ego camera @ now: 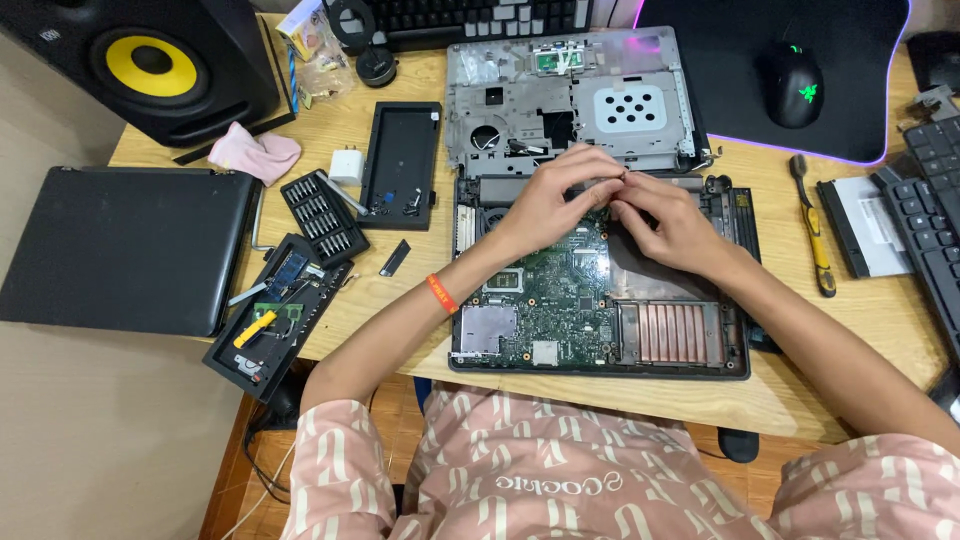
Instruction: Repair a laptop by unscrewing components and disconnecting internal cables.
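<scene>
Here, both hands meet over the back edge of an opened laptop base [600, 290] that lies near the front edge of the wooden desk [880, 330]. The left hand [548, 205] is curled, its fingertips [612, 184] pinched together on something too small to make out. The right hand [672, 222] is curled too, its fingertips touching those of the left just above the green circuit board [555, 295]; whether it grips anything I cannot tell. An orange wristband [441, 293] sits on the left wrist.

Behind the base, toward the desk's back edge, lies the grey laptop top cover [570, 100], underside up. Left of it rests a black tray [402, 163] with 1 white charger [347, 166] beside it, then a case of screwdriver bits [322, 215]. A closed black laptop [120, 250] overhangs the left edge. A yellow-handled tool [817, 240] lies right of the base, and a black mouse [793, 84] sits on a mat in the back right corner.
</scene>
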